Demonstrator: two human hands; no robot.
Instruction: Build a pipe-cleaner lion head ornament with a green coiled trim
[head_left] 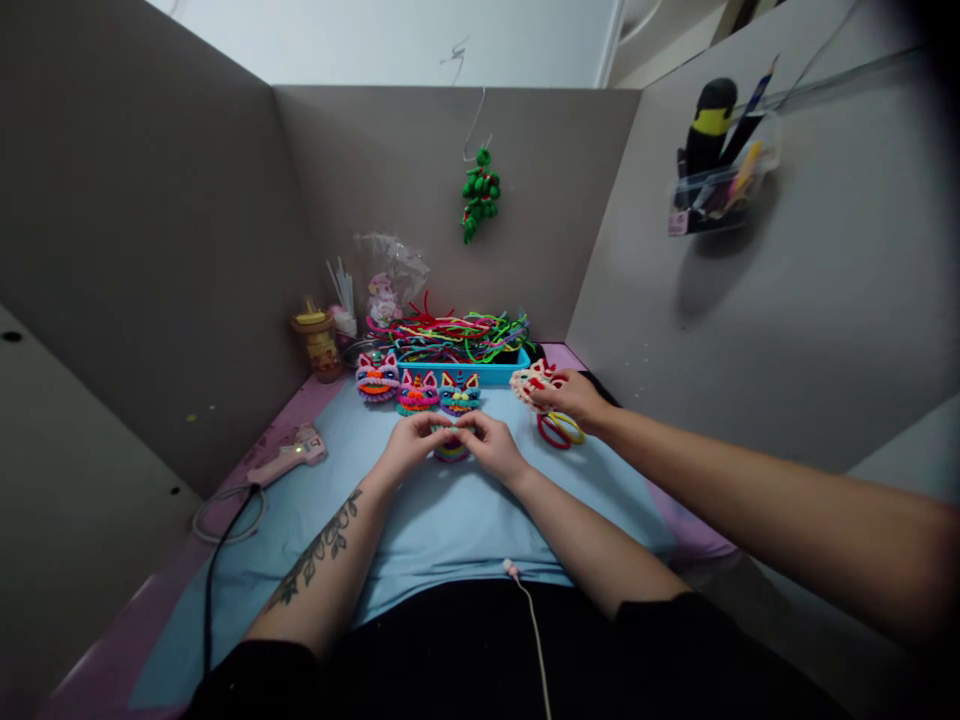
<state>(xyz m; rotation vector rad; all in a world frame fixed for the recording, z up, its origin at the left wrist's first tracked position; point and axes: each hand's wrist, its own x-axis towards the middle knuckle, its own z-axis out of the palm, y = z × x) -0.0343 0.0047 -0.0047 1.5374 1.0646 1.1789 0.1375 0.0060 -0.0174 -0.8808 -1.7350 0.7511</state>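
- While both forearms reached forward over the light blue cloth [600, 510], the left hand [414, 443] and the right hand [493, 447] met near its middle, thumbs and index fingers pinched together at the fingertips.
- Between them was a small multicoloured fuzzy piece [451, 452], gripped from both sides; the fingers hid much of it, so its full shape could not be told.
- Just beyond the hands sat three finished-looking animal heads in a row: a purple-and-orange head [377, 379] on the left, a pink head [418, 392] in the middle and a teal head [460, 392] on the right.
- Behind these, a blue tray [491, 374] held a tangle of coloured fuzzy stems [457, 335].
- From the right, another person's hand [576, 400] gripped a cream-and-red head [534, 383], above red and yellow loops [555, 433].
- Well to the left lay a pink glue gun [289, 456] with a small light showing.
- On the back panel hung a green ornament [481, 195].
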